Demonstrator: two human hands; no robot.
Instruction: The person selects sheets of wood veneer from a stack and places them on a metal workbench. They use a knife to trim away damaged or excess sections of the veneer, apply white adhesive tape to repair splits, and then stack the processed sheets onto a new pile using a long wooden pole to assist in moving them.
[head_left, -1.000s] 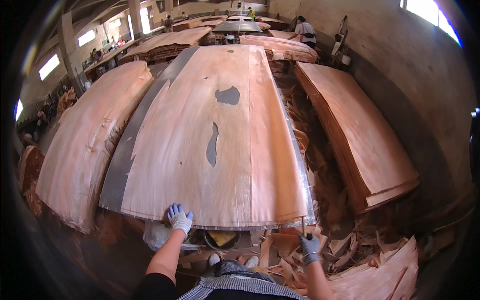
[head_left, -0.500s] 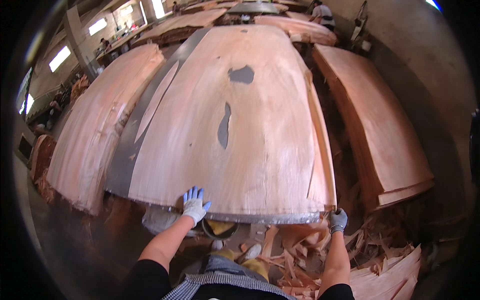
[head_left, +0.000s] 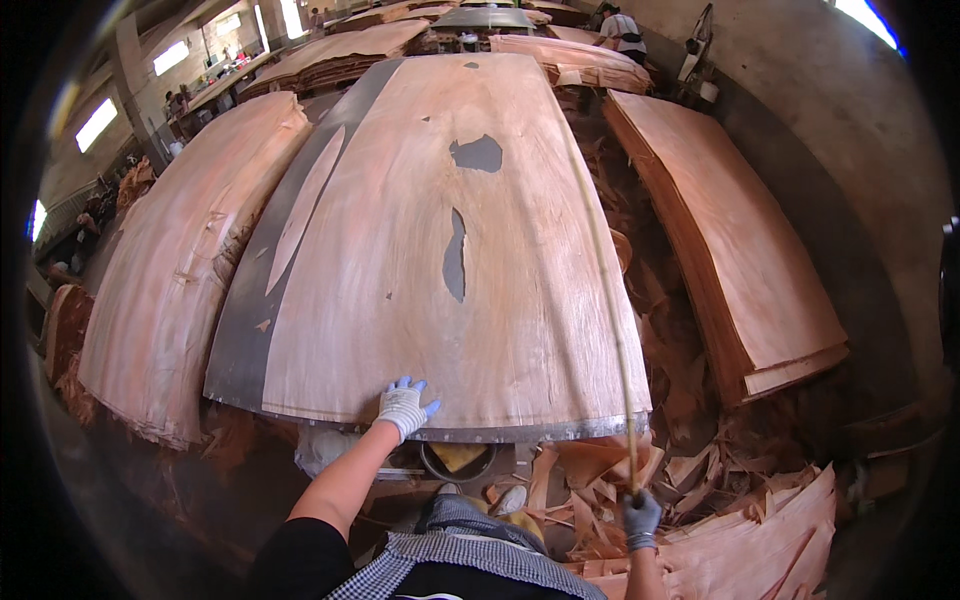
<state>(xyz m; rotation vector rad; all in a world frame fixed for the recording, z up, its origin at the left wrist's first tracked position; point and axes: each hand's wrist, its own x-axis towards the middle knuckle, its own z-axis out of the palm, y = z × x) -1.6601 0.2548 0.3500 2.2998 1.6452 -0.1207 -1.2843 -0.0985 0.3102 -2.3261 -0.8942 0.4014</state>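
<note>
A large pale pinkish wood veneer sheet (head_left: pixel 350 330) covers most of a grey-topped table (head_left: pixel 238 335). The tabletop shows through two ragged holes in its middle. My left hand (head_left: pixel 404 409), in a white glove with blue fingertips, rests on the sheet near its front edge with fingers spread. Beyond the front right corner, my grey-gloved right hand (head_left: pixel 641 520) is closed around the near end of a long thin stick (head_left: pixel 611 290). That stick runs far up along the sheet's right side. A narrow veneer strip (head_left: pixel 305 210) lies on the grey top at the left.
Veneer stacks stand at the left (head_left: pixel 185 260) and right (head_left: pixel 740 240). Torn veneer scraps (head_left: pixel 740 535) cover the floor by my right arm. A bucket (head_left: pixel 458 462) sits under the table's front edge. Another person (head_left: pixel 622 35) stands at the far right.
My right hand has moved from the table's corner toward me and lower, drawing the stick's end out. The raised fold along the sheet's right side now lies flat. My left hand slid slightly right.
</note>
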